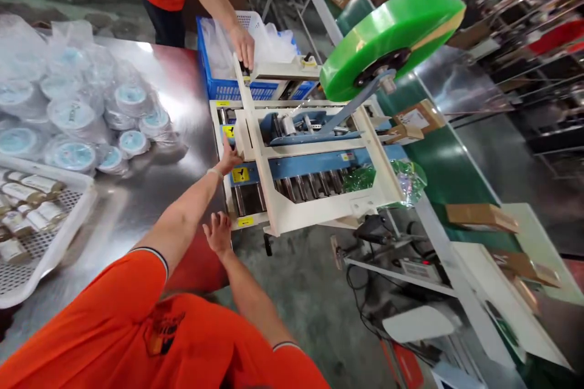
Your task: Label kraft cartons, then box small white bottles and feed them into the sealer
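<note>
A carton-taping machine [310, 149] with a pale frame, rollers and blue rails stands in front of me. My left hand [229, 159] reaches to its near left end, fingers apart, touching or nearly touching the frame beside a yellow warning label [240, 174]. One finger points up along the blue part. My right hand [219, 234] is lower, fingers spread, next to the machine's corner and the metal table's edge; it holds nothing. A big roll of green tape [392, 36] is mounted above the machine on a blue arm.
A co-worker's hand [243, 45] rests on the frame's far end. Wrapped round tubs [75, 115] crowd the metal table [150, 206], beside a white tray [68, 243] of bottles. A blue crate [219, 88] stands behind. On the right, a green conveyor [442, 185] carries cartons [481, 217].
</note>
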Motion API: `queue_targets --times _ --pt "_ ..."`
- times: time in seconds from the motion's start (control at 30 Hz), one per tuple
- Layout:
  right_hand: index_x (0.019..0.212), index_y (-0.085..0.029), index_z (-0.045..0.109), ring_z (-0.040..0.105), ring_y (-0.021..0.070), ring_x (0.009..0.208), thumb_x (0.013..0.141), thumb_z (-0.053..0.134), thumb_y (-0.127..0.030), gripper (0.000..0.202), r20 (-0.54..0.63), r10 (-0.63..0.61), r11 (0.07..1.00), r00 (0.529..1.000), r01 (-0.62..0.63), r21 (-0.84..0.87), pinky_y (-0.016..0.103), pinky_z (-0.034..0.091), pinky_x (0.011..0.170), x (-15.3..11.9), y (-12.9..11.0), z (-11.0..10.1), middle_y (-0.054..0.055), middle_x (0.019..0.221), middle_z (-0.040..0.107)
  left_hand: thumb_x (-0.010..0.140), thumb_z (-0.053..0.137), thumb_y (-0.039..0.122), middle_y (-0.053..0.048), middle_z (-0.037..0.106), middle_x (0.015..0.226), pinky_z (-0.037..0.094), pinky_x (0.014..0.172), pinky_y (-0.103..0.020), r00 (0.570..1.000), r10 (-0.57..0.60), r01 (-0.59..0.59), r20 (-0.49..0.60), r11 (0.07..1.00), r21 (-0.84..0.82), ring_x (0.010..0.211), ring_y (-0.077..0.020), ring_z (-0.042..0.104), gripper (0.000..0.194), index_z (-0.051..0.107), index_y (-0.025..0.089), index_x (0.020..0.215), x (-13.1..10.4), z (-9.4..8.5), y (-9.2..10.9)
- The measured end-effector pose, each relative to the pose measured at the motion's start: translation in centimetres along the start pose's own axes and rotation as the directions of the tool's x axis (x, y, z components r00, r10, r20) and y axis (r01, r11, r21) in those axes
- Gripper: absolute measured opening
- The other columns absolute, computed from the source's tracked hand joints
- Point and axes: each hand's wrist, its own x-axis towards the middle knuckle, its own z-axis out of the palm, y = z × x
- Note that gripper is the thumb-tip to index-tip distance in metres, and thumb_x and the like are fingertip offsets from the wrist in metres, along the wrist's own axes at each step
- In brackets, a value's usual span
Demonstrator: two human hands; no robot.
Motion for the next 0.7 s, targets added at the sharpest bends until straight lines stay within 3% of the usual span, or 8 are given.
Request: queue_targets --times 0.07,0.17,0.33,0.4,0.47,0.57,0.63,0.7 --pt "0.154 -0.016 0.077 0.064 0.0397 0.139 0.112 0.080 -0.041 0.049 0.026 0.019 1.000 0.999 -0.019 -0.001 0.059 0.056 0.118 0.3 -0.3 -0.7 0.024 0.157 0.070 0.097 0.086 0.028 -0.024 0.049 0.184 0.061 0.124 -0.058 0.985 -0.169 0.167 -0.021 0.984 -0.064 0.154 -0.0331 0.069 0.113 0.024 0.030 0.191 -3.4 -0.8 0.1" --pt "0.155 -0.016 0.076 0.063 0.0418 0.143 0.115 0.075 -0.041 0.047 0.064 0.055 0.998 0.996 -0.055 0.006 0.060 0.056 0.119 0.6 -0.7 -2.0 0.027 0.159 0.067 0.095 0.072 0.010 -0.028 0.057 0.173 0.067 0.113 -0.052 0.910 -0.409 0.401 -0.071 0.910 -0.108 0.130 -0.0273 0.079 0.095 0.038 0.021 0.183 -10.9 -5.3 0.9" --pt "0.140 -0.012 0.077 0.065 0.0426 0.138 0.111 0.071 -0.036 0.038 -0.047 0.057 0.989 0.997 -0.050 0.137 0.063 0.057 0.115 0.2 -0.6 -3.9 0.030 0.149 0.068 0.097 0.063 0.017 -0.022 0.070 0.159 0.057 0.133 -0.062 0.956 -0.195 0.260 -0.218 0.910 0.324 0.148 -0.0352 0.072 0.070 0.057 0.013 0.167 -26.7 -18.8 5.8" --pt "0.131 -0.012 0.078 0.066 0.0427 0.135 0.110 0.067 -0.033 0.032 -0.094 0.076 0.974 0.993 -0.054 0.220 0.064 0.057 0.116 0.6 -1.0 -4.6 0.030 0.143 0.070 0.105 0.059 0.024 -0.021 0.069 0.162 0.048 0.143 -0.063 0.906 -0.096 0.318 -0.413 0.797 0.513 0.159 -0.0375 0.064 0.059 0.062 0.012 0.162 -33.7 -25.6 8.9" --pt "0.128 -0.011 0.078 0.067 0.0424 0.136 0.107 0.063 -0.026 0.029 -0.074 0.081 0.959 0.994 -0.057 0.278 0.064 0.056 0.120 1.8 -3.2 -5.5 0.030 0.140 0.072 0.107 0.059 0.026 -0.022 0.065 0.166 0.042 0.146 -0.067 0.740 0.004 0.515 -0.672 0.639 0.571 0.165 -0.0406 0.057 0.057 0.062 0.008 0.161 -41.1 -32.4 12.1" --pt "0.129 -0.011 0.079 0.071 0.0366 0.136 0.105 0.060 -0.016 0.031 0.049 -0.132 0.904 0.990 0.101 0.415 0.055 0.056 0.126 3.5 -11.6 -6.6 0.025 0.135 0.078 0.104 0.065 0.030 -0.028 0.056 0.173 0.035 0.142 -0.084 0.311 0.137 0.851 -0.940 0.399 0.340 0.169 -0.0496 0.049 0.070 0.053 0.001 0.167 -52.0 -40.6 16.0" --pt "0.129 -0.011 0.080 0.076 0.0299 0.125 0.108 0.060 -0.016 0.029 0.130 -0.390 0.766 0.912 0.243 0.595 0.047 0.059 0.123 3.6 -20.0 -6.8 0.019 0.128 0.082 0.108 0.062 0.038 -0.028 0.049 0.179 0.033 0.138 -0.089 0.071 0.139 0.947 -0.988 0.302 0.110 0.172 -0.0535 0.043 0.071 0.053 0.005 0.170 -57.4 -43.9 17.6" --pt "0.128 -0.009 0.081 0.078 0.0242 0.111 0.113 0.061 -0.022 0.028 0.184 -0.598 0.586 0.780 0.268 0.765 0.043 0.063 0.116 2.7 -29.1 -6.5 0.013 0.119 0.084 0.109 0.058 0.043 -0.026 0.049 0.182 0.036 0.134 -0.090 -0.066 0.033 0.975 -0.997 0.215 -0.057 0.173 -0.0564 0.040 0.065 0.061 0.006 0.162 -60.5 -45.6 18.3"
